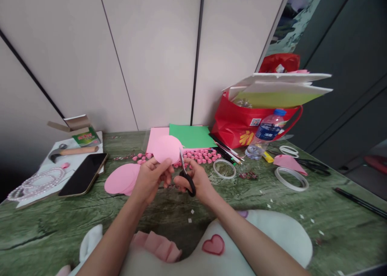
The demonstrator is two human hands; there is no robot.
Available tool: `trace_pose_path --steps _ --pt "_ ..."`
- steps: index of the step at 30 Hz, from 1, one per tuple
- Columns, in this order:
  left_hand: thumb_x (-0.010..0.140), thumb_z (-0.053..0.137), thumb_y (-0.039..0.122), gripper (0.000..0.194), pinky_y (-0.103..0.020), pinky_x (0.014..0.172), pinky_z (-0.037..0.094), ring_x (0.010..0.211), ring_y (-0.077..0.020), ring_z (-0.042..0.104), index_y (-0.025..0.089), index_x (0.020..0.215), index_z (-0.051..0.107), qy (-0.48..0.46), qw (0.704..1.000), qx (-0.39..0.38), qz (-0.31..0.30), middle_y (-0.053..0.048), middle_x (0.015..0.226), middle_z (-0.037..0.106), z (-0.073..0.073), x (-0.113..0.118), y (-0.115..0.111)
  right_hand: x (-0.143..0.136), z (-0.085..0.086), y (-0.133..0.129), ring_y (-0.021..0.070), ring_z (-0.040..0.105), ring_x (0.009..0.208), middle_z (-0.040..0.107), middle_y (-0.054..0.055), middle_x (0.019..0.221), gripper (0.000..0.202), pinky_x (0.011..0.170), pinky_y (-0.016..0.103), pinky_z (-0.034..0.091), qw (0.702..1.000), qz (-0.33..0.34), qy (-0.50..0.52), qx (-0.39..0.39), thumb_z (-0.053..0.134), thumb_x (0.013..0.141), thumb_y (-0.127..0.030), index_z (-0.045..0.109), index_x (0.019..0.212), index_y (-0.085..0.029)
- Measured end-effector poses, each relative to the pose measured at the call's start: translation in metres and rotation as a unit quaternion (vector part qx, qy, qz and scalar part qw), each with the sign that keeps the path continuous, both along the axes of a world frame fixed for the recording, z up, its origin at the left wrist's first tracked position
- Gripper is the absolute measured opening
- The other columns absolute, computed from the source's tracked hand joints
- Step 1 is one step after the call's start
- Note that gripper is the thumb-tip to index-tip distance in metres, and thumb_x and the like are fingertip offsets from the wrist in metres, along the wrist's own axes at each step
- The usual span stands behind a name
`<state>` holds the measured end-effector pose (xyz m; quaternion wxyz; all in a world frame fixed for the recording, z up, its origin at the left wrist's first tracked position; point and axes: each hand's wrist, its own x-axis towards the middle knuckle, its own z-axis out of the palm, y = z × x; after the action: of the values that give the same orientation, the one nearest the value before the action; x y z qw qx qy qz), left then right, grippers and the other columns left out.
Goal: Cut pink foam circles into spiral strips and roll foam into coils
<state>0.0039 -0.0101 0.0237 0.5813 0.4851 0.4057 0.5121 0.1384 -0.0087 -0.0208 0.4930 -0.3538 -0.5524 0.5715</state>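
My left hand (155,177) pinches the lower edge of a pink paper circle (167,147), held up above the table. In my right hand (195,179) is a pair of scissors (190,184) with black handles, its blades pointing upward at the circle's right edge. Whether the blades have bitten into the paper I cannot tell. Left of my hands, several more pink paper circles (119,179) lie overlapped on the table. Behind the held circle are many small pink rolled pieces (205,156) in rows, partly hidden by my hands.
Green paper (192,135) lies at the back. A red bag (229,122) and a water bottle (266,134) stand back right, with tape rolls (225,169) nearby. At left are a phone (84,174), a hammer (74,150) and a bead string (39,183). A white plush (272,231) lies in front.
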Motion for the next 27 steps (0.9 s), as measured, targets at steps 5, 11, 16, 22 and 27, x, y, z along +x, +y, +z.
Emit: trace_pose_path --steps 5,11,16,22,27 --pt "0.062 0.065 0.028 0.021 -0.015 0.030 0.027 0.030 -0.0026 0.039 0.013 0.056 0.053 0.020 0.999 -0.011 0.033 0.005 0.045 0.051 -0.0003 -0.0006 0.0017 -0.0012 0.0000 -0.0014 0.0080 0.046 0.036 0.053 -0.007 0.045 0.061 0.037 0.017 0.033 1.000 0.009 0.011 -0.008 0.071 0.056 -0.036 0.036 0.103 -0.018" --pt "0.062 0.064 0.028 0.022 -0.016 0.028 0.025 0.029 -0.0038 0.038 0.013 0.053 0.052 0.074 0.997 -0.015 0.016 0.005 0.040 0.048 -0.0016 -0.0005 0.0006 -0.0002 0.0024 0.0004 0.0078 0.047 0.046 0.054 -0.006 0.057 0.061 0.045 0.020 0.035 0.999 -0.006 0.051 0.004 0.073 0.054 -0.033 0.036 0.101 -0.019" --pt "0.063 0.064 0.029 0.025 -0.016 0.028 0.024 0.028 -0.0036 0.037 0.013 0.050 0.050 0.086 0.996 -0.020 0.015 0.006 0.036 0.046 -0.0029 -0.0008 0.0002 0.0000 0.0061 0.0000 0.0067 0.043 0.047 0.051 -0.006 0.057 0.058 0.046 0.019 0.033 0.998 -0.006 0.063 0.006 0.073 0.054 -0.033 0.037 0.098 -0.019" --pt "0.063 0.064 0.030 0.024 -0.016 0.029 0.025 0.029 -0.0034 0.038 0.013 0.053 0.050 0.080 0.996 -0.021 0.022 0.005 0.040 0.048 -0.0026 -0.0008 0.0000 0.0004 0.0080 -0.0013 0.0059 0.040 0.045 0.048 -0.008 0.053 0.061 0.044 0.018 0.030 0.998 -0.011 0.061 0.005 0.074 0.052 -0.032 0.037 0.099 -0.018" --pt "0.063 0.064 0.030 0.024 -0.016 0.029 0.022 0.029 -0.0030 0.036 0.014 0.053 0.048 0.076 0.996 -0.011 0.035 0.006 0.040 0.047 -0.0032 -0.0013 0.0005 0.0007 0.0055 0.0000 0.0054 0.040 0.041 0.047 -0.009 0.050 0.061 0.042 0.018 0.030 0.998 -0.015 0.059 -0.003 0.074 0.052 -0.033 0.037 0.098 -0.019"
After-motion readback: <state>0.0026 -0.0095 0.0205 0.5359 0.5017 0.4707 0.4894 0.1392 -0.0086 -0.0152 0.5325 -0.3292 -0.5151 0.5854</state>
